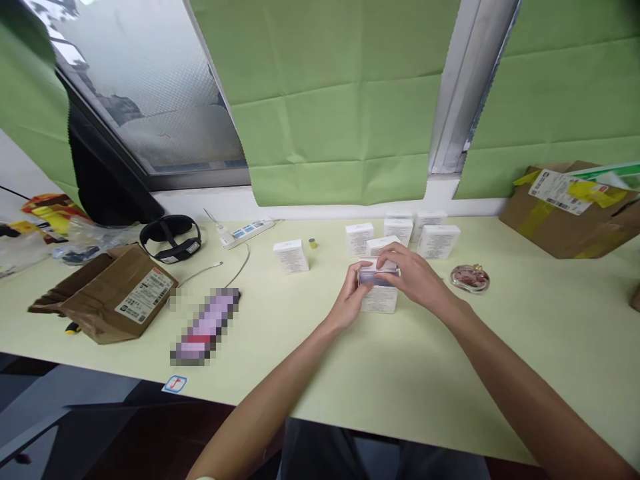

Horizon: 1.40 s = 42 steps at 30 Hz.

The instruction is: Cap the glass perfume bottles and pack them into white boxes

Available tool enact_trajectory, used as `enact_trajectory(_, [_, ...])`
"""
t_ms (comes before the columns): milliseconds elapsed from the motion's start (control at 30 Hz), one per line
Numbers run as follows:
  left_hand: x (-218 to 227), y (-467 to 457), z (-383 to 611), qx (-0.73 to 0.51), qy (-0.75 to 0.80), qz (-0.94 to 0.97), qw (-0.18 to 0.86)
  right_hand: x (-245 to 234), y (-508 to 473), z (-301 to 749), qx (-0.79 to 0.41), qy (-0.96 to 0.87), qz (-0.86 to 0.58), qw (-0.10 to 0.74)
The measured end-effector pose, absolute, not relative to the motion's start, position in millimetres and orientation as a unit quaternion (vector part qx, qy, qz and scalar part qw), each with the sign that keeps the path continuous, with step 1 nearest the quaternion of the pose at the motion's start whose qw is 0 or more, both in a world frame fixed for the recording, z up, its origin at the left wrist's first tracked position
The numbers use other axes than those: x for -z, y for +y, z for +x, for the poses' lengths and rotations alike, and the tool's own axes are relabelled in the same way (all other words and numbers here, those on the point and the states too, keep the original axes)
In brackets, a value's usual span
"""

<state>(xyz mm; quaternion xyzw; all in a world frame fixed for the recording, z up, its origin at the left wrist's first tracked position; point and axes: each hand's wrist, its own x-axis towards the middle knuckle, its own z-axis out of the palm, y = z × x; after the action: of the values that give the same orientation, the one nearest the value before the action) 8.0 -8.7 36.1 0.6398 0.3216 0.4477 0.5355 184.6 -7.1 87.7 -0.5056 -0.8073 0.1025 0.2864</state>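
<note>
Both hands are over the table, right of its middle, closed around a small white box point(373, 275) with a greyish-purple side facing me. My left hand point(349, 298) grips the box's left end, thumb at the front. From the right, my right hand point(411, 272) has its fingers over the top and front of it. Just below the held box is a white printed box face point(379, 301); whether it is a separate box I cannot tell. Behind my hands stand several similar white boxes point(438, 241), and one more white box point(291, 257) is off to the left.
An open cardboard carton point(107, 293), a black headset point(171, 240), a power strip point(250, 232) with cables and a blurred phone-like object point(206, 327) lie left. A tiny yellow item point(313, 243) is near the lone box. Right are a round pinkish object point(470, 278) and a large carton point(565, 220).
</note>
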Motion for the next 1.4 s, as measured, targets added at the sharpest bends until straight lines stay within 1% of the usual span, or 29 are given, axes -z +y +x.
enact_trajectory(100, [-34, -10, 9, -0.45, 0.309, 0.641, 0.539, -85, -6, 182, -0.11, -0.786, -0.512, 0.329])
enact_trajectory(200, [-35, -9, 8, -0.463, 0.304, 0.644, 0.527, -87, -2, 195, -0.152, -0.754, -0.519, 0.373])
enact_trajectory(267, [-37, -6, 3, -0.466, 0.325, 0.638, 0.52, -86, 0, 217, -0.157, -0.712, -0.567, 0.384])
enact_trajectory(300, [-38, -4, -1, -0.461, 0.345, 0.632, 0.519, -83, 0, 230, -0.135, -0.692, -0.609, 0.363])
enact_trajectory(333, [-38, 0, -6, -0.452, 0.369, 0.626, 0.517, -78, 0, 242, -0.103, -0.682, -0.654, 0.31])
enact_trajectory(367, [-38, 4, -12, -0.437, 0.395, 0.623, 0.515, -71, -2, 254, -0.075, -0.687, -0.684, 0.234])
enact_trajectory(433, [-36, 11, -24, -0.391, 0.441, 0.638, 0.496, -54, -7, 271, -0.065, -0.691, -0.701, 0.165])
enact_trajectory(500, [-31, 17, -36, -0.325, 0.48, 0.682, 0.446, -37, -11, 276, -0.065, -0.693, -0.707, 0.124])
enact_trajectory(567, [-26, 20, -45, -0.271, 0.514, 0.728, 0.364, -24, -13, 274, -0.065, -0.691, -0.714, 0.092])
enact_trajectory(667, [-28, 26, -55, -0.251, 0.54, 0.759, 0.264, -16, -10, 269, -0.067, -0.692, -0.716, 0.062])
enact_trajectory(733, [-41, 34, -60, -0.243, 0.534, 0.783, 0.206, -14, -5, 271, -0.07, -0.695, -0.713, 0.057])
enact_trajectory(800, [-65, 47, -65, -0.219, 0.515, 0.816, 0.141, -13, -1, 274, -0.077, -0.698, -0.709, 0.063])
enact_trajectory(900, [-108, 65, -66, -0.204, 0.498, 0.836, 0.103, -9, 2, 281, -0.1, -0.701, -0.701, 0.09])
enact_trajectory(1000, [-134, 62, -53, -0.296, 0.486, 0.818, 0.089, -9, -1, 284, -0.14, -0.704, -0.683, 0.136])
enact_trajectory(1067, [-132, 46, -34, -0.368, 0.447, 0.808, 0.111, -14, -9, 285, -0.177, -0.706, -0.664, 0.171])
enact_trajectory(1133, [-115, 24, -7, -0.371, 0.383, 0.826, 0.181, -22, -20, 287, -0.212, -0.704, -0.646, 0.204])
enact_trajectory(1200, [-91, 3, 22, -0.315, 0.33, 0.848, 0.269, -33, -34, 290, -0.288, -0.677, -0.617, 0.278])
enact_trajectory(1300, [-58, -13, 64, -0.283, 0.302, 0.81, 0.414, -49, -54, 292, -0.465, -0.575, -0.521, 0.426])
enact_trajectory(1333, [-50, -15, 76, -0.285, 0.299, 0.778, 0.474, -52, -59, 292, -0.507, -0.544, -0.491, 0.455])
enact_trajectory(1400, [-40, -15, 93, -0.304, 0.288, 0.705, 0.572, -56, -66, 287, -0.542, -0.515, -0.461, 0.478])
